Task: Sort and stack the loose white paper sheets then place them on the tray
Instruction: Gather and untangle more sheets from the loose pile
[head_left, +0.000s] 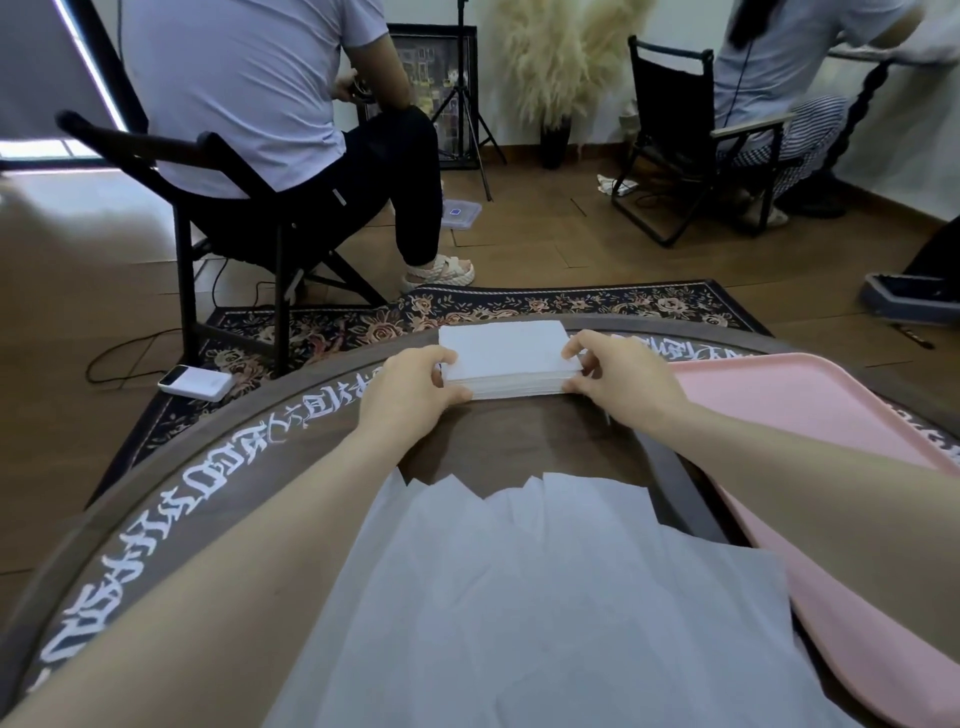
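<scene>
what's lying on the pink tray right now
Nothing shows on the visible part of the pink tray. The right forearm covers a strip of it, and its right end runs out of frame.

dark round table (218, 467), white script painted round the rim | neat paper stack (506, 358) set at 12 o'clock | loose sheets (519, 597) spread at 6 | pink tray (810, 441) parked at 3

A floral rug (545, 306) lies beyond the dark round table (208, 467). Left of the rug, a person sits on a black folding chair (234, 208), and a white power bank (196, 383) rests on its left edge. Beyond the rug stand a tripod (462, 104) and pampas grass (561, 57).
</scene>
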